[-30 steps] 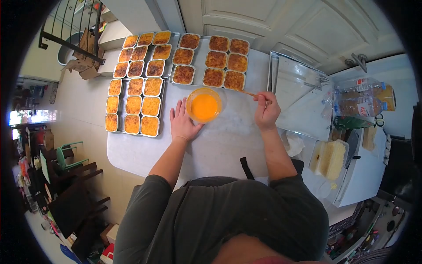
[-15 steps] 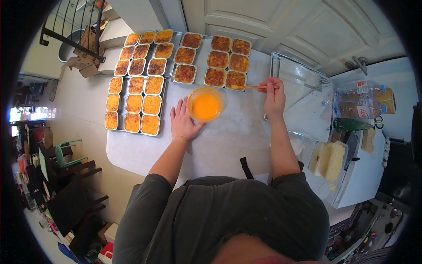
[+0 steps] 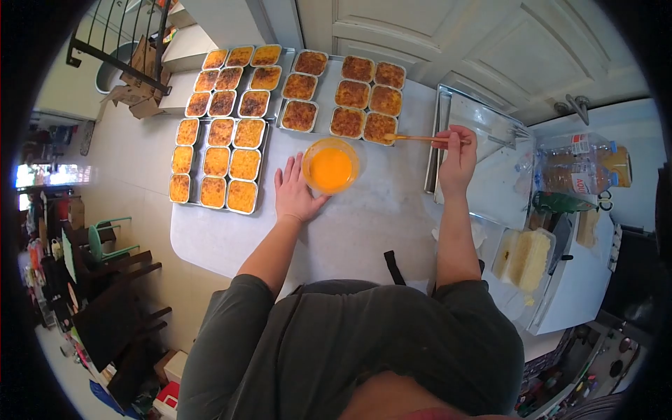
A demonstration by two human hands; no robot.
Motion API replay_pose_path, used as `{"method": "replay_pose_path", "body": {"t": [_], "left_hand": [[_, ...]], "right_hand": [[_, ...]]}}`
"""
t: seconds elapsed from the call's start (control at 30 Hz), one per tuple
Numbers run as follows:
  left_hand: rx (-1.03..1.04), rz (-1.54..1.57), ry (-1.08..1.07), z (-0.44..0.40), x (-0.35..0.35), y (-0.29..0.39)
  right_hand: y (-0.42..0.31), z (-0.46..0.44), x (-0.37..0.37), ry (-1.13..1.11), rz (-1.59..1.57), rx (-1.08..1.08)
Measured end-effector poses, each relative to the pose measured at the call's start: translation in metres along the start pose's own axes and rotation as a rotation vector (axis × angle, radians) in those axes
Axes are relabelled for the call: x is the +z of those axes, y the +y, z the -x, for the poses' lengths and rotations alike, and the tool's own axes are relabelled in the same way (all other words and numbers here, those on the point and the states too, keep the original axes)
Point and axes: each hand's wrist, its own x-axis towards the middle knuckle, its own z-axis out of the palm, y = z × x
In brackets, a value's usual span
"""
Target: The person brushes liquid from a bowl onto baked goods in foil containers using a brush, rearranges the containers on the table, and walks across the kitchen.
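Note:
My right hand [image 3: 458, 154] grips the thin wooden handle of a brush [image 3: 420, 138], likely a pastry brush. Its tip touches the right edge of the nearest right-hand foil tray of browned food [image 3: 379, 127]. Flat on the table lies my left hand [image 3: 297, 190], fingers spread, beside a clear bowl of orange liquid [image 3: 330, 166]. The thumb and fingers are close against the bowl's left side; I cannot tell if they press on it. Several more foil trays with browned tops [image 3: 299, 115] stand in rows behind the bowl, and paler yellow ones [image 3: 245, 165] stand to the left.
Metal baking trays [image 3: 483, 150] lie at the right of the white table [image 3: 364, 231]. Beyond them are plastic bottles [image 3: 577, 178] and scissors [image 3: 605, 201]. A plastic container with a pale yellow block [image 3: 523, 259] sits nearer me. A door [image 3: 448, 42] borders the back.
My right hand has moved right, drawing the brush tip from the middle of the foil tray's near edge to its right edge. My left hand stays beside the bowl.

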Motion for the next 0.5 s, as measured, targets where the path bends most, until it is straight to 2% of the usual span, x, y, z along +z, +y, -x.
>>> {"method": "replay_pose_path", "body": {"t": [0.07, 0.17, 0.23, 0.33, 0.43, 0.5], "left_hand": [[0.001, -0.007, 0.0, 0.0, -0.001, 0.001], [-0.017, -0.009, -0.02, -0.001, -0.002, 0.002], [-0.014, -0.004, -0.017, -0.001, -0.001, 0.002], [-0.018, 0.007, -0.023, -0.001, -0.001, 0.001], [-0.018, 0.01, -0.025, -0.001, -0.001, 0.0], [-0.015, 0.01, -0.021, 0.0, -0.001, 0.0]], "right_hand": [[-0.007, 0.007, 0.015, 0.034, -0.153, 0.011], [-0.013, 0.03, 0.046, -0.172, -0.283, 0.09], [-0.006, 0.05, 0.064, -0.333, -0.061, 0.063], [-0.007, 0.062, 0.075, -0.571, 0.197, -0.117], [-0.006, 0.067, 0.07, -0.538, 0.167, -0.065], [-0.005, 0.065, 0.066, -0.393, -0.033, 0.032]]}}
